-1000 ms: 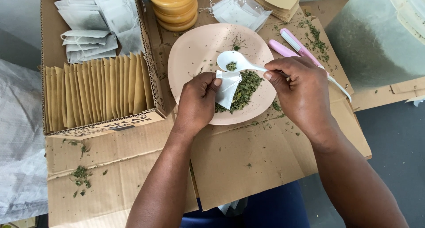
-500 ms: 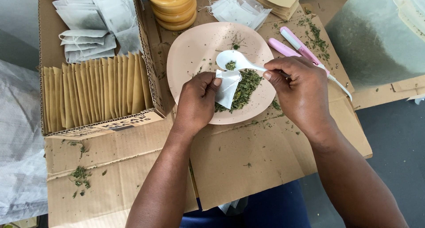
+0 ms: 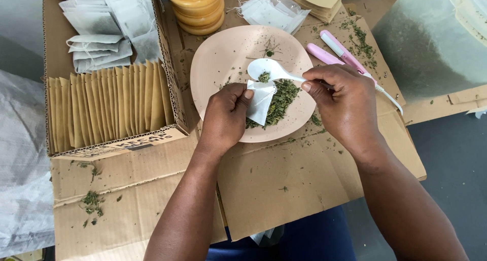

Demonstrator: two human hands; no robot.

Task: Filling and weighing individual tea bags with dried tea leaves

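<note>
The left hand point(image 3: 225, 114) pinches a small white filter bag point(image 3: 262, 101) over the pink plate point(image 3: 223, 53), mouth up. The right hand point(image 3: 345, 101), fingers clamped on a white spoon point(image 3: 269, 71), holds its bowl touching the bag's mouth, handle running right.

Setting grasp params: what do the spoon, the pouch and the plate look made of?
Spoon in the right hand: white, smooth, slightly glossy, probably plastic. Pouch in the left hand: thin, limp, matte white, likely filter paper. Plate: pale pink, matte, rigid; plastic or melamine, unclear.
</note>
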